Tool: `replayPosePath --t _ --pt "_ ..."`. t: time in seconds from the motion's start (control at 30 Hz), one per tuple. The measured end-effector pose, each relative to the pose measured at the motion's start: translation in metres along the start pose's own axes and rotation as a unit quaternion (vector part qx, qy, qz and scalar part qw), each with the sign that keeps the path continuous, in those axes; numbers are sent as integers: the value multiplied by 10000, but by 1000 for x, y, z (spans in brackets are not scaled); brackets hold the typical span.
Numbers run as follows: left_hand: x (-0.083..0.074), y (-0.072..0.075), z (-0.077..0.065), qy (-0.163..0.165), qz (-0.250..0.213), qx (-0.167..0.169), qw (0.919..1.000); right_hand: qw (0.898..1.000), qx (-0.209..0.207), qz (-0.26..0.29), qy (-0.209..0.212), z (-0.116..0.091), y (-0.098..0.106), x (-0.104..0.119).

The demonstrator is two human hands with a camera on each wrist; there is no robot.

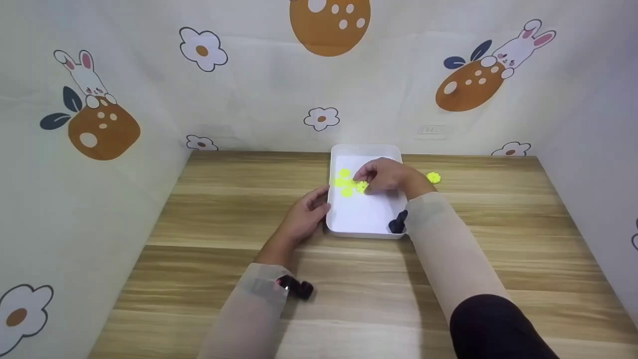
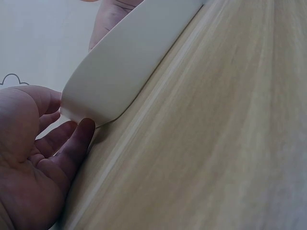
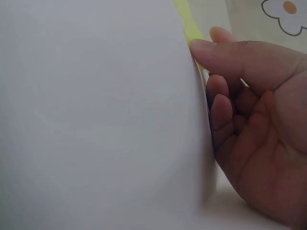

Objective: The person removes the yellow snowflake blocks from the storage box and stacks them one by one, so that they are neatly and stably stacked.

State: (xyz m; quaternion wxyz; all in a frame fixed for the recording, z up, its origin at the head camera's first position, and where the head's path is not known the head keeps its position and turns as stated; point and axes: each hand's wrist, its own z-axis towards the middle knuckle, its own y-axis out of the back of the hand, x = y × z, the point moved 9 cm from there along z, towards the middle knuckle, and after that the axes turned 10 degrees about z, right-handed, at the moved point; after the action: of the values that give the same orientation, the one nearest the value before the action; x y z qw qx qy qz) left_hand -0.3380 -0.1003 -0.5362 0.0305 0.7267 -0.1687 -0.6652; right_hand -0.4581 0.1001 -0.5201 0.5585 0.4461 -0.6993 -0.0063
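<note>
A white rectangular tray (image 1: 366, 219) lies on the wooden table, with several bright yellow flower-shaped pieces (image 1: 344, 182) grouped at its left side. My right hand (image 1: 384, 175) is over the tray and pinches another yellow flower-shaped piece (image 1: 362, 187) between thumb and fingertips, right beside the group. In the right wrist view, a yellow edge (image 3: 192, 31) shows at the thumb tip. My left hand (image 1: 305, 215) rests its thumb and fingertips against the tray's left outer wall, also seen in the left wrist view on the pale tray wall (image 2: 110, 72).
One more yellow flower-shaped piece (image 1: 433, 178) lies on the table right of the tray, near my right wrist. Behind stands a wall covering (image 1: 259, 99) printed with rabbits, flowers and orange fruit. Small black wrist cameras (image 1: 299, 288) are strapped over the sleeves.
</note>
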Motion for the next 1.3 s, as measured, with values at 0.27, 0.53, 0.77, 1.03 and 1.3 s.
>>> replayPosePath --t 0.27,0.53,0.77,1.03,1.3 --pt "1 1 1 127 139 -33 9998 9995 -278 -65 -165 -2 4 -1" --pt "-3 0 1 -144 5 17 9999 9991 -386 -98 -110 0 6 0" --pt "-2 0 1 -150 7 -10 9999 9983 -475 320 75 -1 8 -1" --pt "-1 1 0 -14 195 -19 9998 9869 -722 1434 161 -1 15 1" --pt "-1 1 0 -12 157 -13 9999 9633 -1125 2437 108 -5 28 6"
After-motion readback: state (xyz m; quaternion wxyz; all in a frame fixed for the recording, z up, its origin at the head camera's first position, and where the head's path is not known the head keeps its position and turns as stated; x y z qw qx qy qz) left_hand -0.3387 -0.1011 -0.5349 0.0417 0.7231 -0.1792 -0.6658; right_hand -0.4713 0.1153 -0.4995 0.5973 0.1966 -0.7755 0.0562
